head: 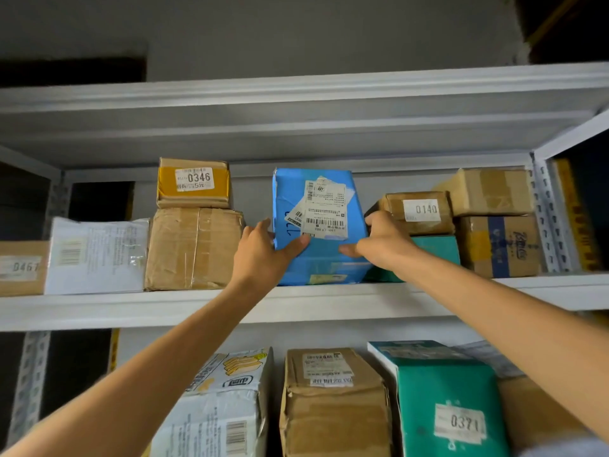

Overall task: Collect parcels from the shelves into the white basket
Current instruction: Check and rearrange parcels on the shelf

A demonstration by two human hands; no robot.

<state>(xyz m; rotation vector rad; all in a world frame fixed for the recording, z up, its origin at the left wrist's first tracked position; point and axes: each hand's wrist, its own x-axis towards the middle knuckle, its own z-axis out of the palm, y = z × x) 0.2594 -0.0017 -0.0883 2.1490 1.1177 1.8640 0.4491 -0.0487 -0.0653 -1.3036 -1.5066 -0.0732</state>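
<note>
Reaching up from below, both my arms cross the lower shelf first. Three parcels sit there untouched: a white printed bag (224,407), a brown carton (333,407) and a teal pack marked 0371 (448,400).

Past the upper shelf board (131,308), my left hand (263,249) grips the left edge of the blue parcel (329,258). The thumb is pressed flat on the front face and the fingers are curled round the side, out of sight. My right hand (382,245) does the same on the right edge: thumb on the front, fingers wrapped behind. So it is a two-handed clamp.

The blue parcel stands upright on the upper shelf, about mid-row. Its bottom looks to be resting on the board near the front lip; I can't tell if it is lifted at all.

It is wedged between neighbours. A big brown box (194,249) is just to the left, with the 0346 box (193,183) stacked on top. On the right is the 0140 box (418,211) on a teal box (435,249). A white box (97,255) is further left, with more cartons far right and a grey wall behind.

Progress, as a judgement: this pick is gripped but not out, and both shelves look well stocked, so most of the collecting is left. The white basket is not in view, so I can't say what's in it. What remains for this parcel is to slide it clear of its neighbours and carry it down to the basket.
</note>
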